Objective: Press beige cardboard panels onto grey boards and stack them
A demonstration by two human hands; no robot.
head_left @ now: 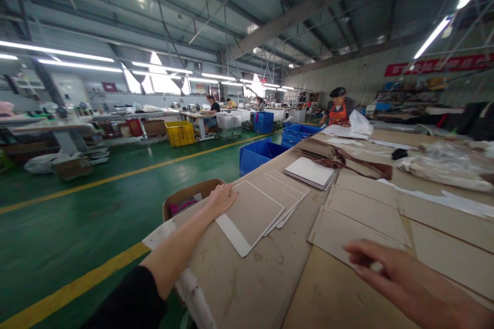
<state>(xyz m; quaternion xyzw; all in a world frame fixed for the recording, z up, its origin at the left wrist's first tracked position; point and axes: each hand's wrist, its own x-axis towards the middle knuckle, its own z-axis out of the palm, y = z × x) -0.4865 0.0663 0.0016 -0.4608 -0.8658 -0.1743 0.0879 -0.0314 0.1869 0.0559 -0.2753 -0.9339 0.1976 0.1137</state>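
My left hand (pixel 221 198) rests at the left edge of a fanned row of grey-brown cardboard sheets with white edges (pixel 254 211) on the long workbench; its fingers are curled over the nearest sheet's corner. My right hand (pixel 386 267) hovers low at the front right, fingers drawn together with a small white thing pinched at the tips, just in front of larger brown cardboard pieces (pixel 358 216). A stack of white boards (pixel 311 171) lies farther back.
An open cardboard box (pixel 185 198) stands by the bench's left edge. Blue crates (pixel 257 154) sit on the green floor beyond. A person in an orange apron (pixel 338 108) works at the bench's far end. Crumpled plastic and white fabric (pixel 443 164) lie at the right.
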